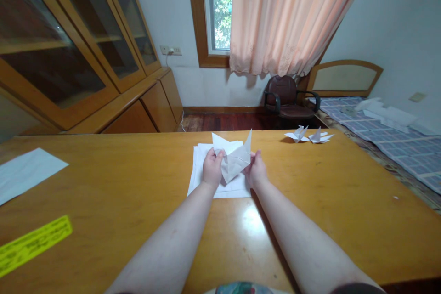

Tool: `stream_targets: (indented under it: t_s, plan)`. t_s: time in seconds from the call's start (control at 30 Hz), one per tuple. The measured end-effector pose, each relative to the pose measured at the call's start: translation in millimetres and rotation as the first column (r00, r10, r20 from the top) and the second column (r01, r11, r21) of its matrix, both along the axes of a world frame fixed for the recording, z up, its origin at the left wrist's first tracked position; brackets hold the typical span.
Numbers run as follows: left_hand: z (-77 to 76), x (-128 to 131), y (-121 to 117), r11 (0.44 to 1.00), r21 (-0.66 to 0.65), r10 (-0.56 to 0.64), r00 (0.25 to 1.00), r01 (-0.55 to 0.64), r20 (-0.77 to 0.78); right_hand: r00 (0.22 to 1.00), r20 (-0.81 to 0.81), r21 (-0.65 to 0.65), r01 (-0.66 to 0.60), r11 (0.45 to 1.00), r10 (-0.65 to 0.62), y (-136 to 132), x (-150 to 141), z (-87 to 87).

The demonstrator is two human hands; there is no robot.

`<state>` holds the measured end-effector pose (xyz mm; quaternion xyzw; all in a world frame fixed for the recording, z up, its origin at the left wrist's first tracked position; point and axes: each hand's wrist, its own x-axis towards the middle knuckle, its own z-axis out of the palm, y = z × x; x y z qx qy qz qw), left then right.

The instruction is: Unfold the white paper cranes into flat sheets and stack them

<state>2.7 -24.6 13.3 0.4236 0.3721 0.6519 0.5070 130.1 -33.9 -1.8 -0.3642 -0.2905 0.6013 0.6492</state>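
A partly folded white paper (235, 161) with two upward points is held up over the middle of the desk. On its left side, my left hand (212, 165) pinches it, thumb in front and fingers behind. My right hand (257, 169) grips the right edge, its thumb raised and its fingertips partly hidden behind the fold. Beneath the held piece lies a stack of white paper sheets (200, 179), flat on the wooden desk (138, 174). Two folded paper birds (298, 134) stand together near the desk's far right edge.
A loose white sheet (29, 172) lies at the desk's left, with a yellow label strip (36, 243) in front of it. Beyond the desk are a glass-door cabinet (131, 73), a brown armchair (287, 96) and a bed (389, 124). A tiny white scrap (396, 197) lies at right.
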Motion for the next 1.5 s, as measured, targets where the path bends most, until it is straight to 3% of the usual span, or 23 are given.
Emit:
stream_targets:
  t_s: [0.17,0.33,0.5,0.6,0.73,0.83,0.93,1.07,1.17,1.23,1.5]
  plan:
    - [-3.9,0.6,3.1,0.999,-0.049,0.0,0.984,0.009,0.178,0.998,0.005,-0.066,0.055,0.996,-0.055,4.0,1.8,-0.9]
    - [-5.8,1.4,3.4,0.996,-0.059,-0.042,0.963,0.06,0.266,0.983,0.113,-0.065,0.153,0.986,-0.145,5.9,0.8,-1.8]
    - [-1.3,2.3,2.0,0.993,-0.054,-0.083,0.932,0.109,0.353,0.998,0.045,-0.026,0.033,0.999,-0.032,5.0,-2.7,-2.6]
    - [0.7,2.5,2.8,0.988,-0.088,-0.08,0.912,0.125,0.402,0.993,0.099,-0.001,-0.068,0.998,0.068,3.4,-3.9,-2.7]
    - [-0.8,2.4,5.9,0.984,-0.113,-0.076,0.896,0.139,0.438,0.961,0.278,0.04,-0.01,0.999,-0.002,2.6,-1.4,-1.6]
    - [-5.0,1.8,9.6,0.983,-0.154,-0.037,0.931,0.099,0.362,0.931,0.347,0.08,0.092,0.993,-0.114,2.5,1.9,1.2]
    - [-9.3,0.8,12.6,0.988,-0.146,0.078,0.976,-0.048,0.205,0.902,0.383,0.101,0.174,0.98,-0.199,1.2,4.0,4.8]
    - [-9.9,-0.2,9.7,0.969,0.082,0.238,0.97,-0.234,-0.04,0.851,0.439,0.123,0.261,0.957,-0.288,-1.6,4.6,7.8]
    - [-7.8,1.4,2.7,0.958,0.249,0.195,0.958,-0.14,-0.212,0.824,0.468,0.133,0.292,0.947,-0.319,-3.3,3.6,8.7]
    - [-7.7,3.4,-0.8,0.957,0.281,0.154,0.948,-0.072,-0.28,0.829,0.463,0.134,0.283,0.95,-0.313,-3.9,2.7,8.9]
    - [-13.0,2.0,3.9,0.955,0.252,0.24,0.91,-0.158,-0.337,0.88,0.408,0.129,0.207,0.97,-0.243,-5.2,-0.7,10.0]
